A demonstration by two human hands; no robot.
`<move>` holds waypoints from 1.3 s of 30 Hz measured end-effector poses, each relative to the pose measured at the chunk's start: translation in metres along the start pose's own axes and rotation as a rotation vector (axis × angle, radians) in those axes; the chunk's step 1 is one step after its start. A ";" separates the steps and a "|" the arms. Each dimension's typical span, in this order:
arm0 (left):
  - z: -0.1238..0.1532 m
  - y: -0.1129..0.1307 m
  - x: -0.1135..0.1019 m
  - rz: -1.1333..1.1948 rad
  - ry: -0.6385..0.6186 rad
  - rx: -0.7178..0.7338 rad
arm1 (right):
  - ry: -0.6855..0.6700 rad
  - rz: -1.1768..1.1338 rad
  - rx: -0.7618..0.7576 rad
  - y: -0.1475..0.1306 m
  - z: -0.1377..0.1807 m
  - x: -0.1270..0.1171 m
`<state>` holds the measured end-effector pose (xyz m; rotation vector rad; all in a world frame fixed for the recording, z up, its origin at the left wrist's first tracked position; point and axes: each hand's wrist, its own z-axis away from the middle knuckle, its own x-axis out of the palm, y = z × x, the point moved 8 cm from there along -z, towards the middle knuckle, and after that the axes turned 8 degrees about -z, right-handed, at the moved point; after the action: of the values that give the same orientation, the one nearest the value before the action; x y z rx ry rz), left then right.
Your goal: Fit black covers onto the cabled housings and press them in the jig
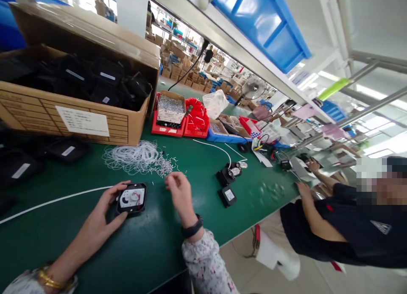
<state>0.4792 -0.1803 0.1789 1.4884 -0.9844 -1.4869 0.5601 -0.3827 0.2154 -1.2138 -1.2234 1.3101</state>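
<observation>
My left hand (103,215) grips the edge of a small black housing (131,198) with a white round insert and a red wire, resting on the green table (152,247). My right hand (178,192) hovers just right of it with fingers curled in a pinch near a scatter of small white tube pieces (163,166); what it pinches is too small to name. A heap of thin white tubing (135,156) lies beyond the housing.
A large cardboard box (68,116) of black parts stands at the back left. Red trays (181,124) and a blue tray (222,135) sit behind. Two more black units (229,175) lie to the right. A seated person (343,226) in dark clothes is at the right.
</observation>
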 end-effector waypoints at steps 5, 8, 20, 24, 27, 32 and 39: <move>0.000 0.006 -0.002 -0.023 -0.011 -0.031 | 0.695 0.697 -0.208 -0.026 0.036 -0.176; 0.000 0.012 -0.002 -0.005 -0.012 -0.035 | 0.772 1.006 -0.135 -0.004 0.049 -0.224; 0.004 0.017 -0.005 0.048 0.007 -0.012 | -0.166 1.073 0.112 0.057 0.048 -0.206; 0.005 0.024 -0.009 0.151 0.049 -0.015 | -0.220 1.065 0.097 0.065 0.060 -0.195; 0.007 0.025 -0.013 0.179 0.049 -0.039 | -0.190 1.021 0.066 0.068 0.061 -0.187; 0.010 0.025 -0.018 0.205 0.063 -0.045 | -0.202 1.026 0.065 0.070 0.055 -0.180; 0.011 0.015 -0.018 0.099 0.075 -0.125 | 0.003 1.168 0.063 0.048 0.056 -0.172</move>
<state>0.4681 -0.1697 0.1995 1.3767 -0.8916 -1.3870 0.5154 -0.5604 0.1791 -1.9809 -0.3709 2.1089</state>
